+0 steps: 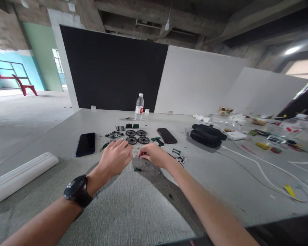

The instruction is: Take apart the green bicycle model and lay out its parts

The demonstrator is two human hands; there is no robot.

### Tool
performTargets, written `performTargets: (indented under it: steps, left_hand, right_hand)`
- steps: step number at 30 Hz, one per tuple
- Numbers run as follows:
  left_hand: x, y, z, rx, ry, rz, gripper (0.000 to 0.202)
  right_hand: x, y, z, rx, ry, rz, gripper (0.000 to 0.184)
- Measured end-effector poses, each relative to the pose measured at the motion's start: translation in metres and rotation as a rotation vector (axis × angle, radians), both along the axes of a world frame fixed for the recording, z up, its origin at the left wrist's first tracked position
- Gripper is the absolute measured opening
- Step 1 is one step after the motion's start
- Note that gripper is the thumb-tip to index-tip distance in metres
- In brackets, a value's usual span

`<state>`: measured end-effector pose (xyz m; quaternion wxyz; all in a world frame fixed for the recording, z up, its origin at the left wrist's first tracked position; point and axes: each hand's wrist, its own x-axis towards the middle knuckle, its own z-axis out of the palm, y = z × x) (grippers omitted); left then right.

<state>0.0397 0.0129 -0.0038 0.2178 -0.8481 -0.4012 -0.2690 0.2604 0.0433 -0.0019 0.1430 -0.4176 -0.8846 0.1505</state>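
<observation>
Both my hands hover low over the table, close together, among small model-bike parts. My left hand (116, 155), a black watch (77, 190) on its wrist, has its fingers curled together; whatever they hold is hidden. My right hand (154, 154) is pinched, fingertips down near the tabletop, and I cannot make out anything between them. Just beyond lie several small black spoked wheels (143, 140) and a dark bike frame (114, 134). A small dark green part (137, 169) rests nearer me, between the wrists. Right of my right hand are a green part (176, 151) and a chain-like piece (181, 160).
A phone (85, 144) lies at left, another phone (167, 135) beyond my right hand. A water bottle (139, 107) stands at the back before a black panel (115, 68). At right are a black case (206, 135), white cables (256, 164) and clutter; a white roll (23, 176) sits left.
</observation>
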Motion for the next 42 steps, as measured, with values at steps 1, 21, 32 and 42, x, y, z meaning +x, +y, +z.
performTargets:
  steps: [1, 21, 32, 42]
  left_hand:
    - [0.000, 0.000, 0.000, -0.005, 0.003, 0.001, 0.020]
    - [0.005, -0.005, -0.002, -0.141, 0.139, -0.087, 0.021]
    - [0.008, -0.009, -0.004, -0.200, 0.166, -0.125, 0.022]
    - [0.007, -0.008, -0.003, -0.204, 0.180, -0.117, 0.021]
  right_hand:
    - [0.000, 0.000, 0.000, -0.012, -0.005, -0.006, 0.016]
    - [0.075, 0.004, 0.043, 0.127, -0.016, -0.464, 0.021]
    - [0.102, 0.022, 0.022, 0.032, -0.155, -0.547, 0.011]
    - [0.098, 0.027, 0.007, 0.033, -0.229, -0.548, 0.010]
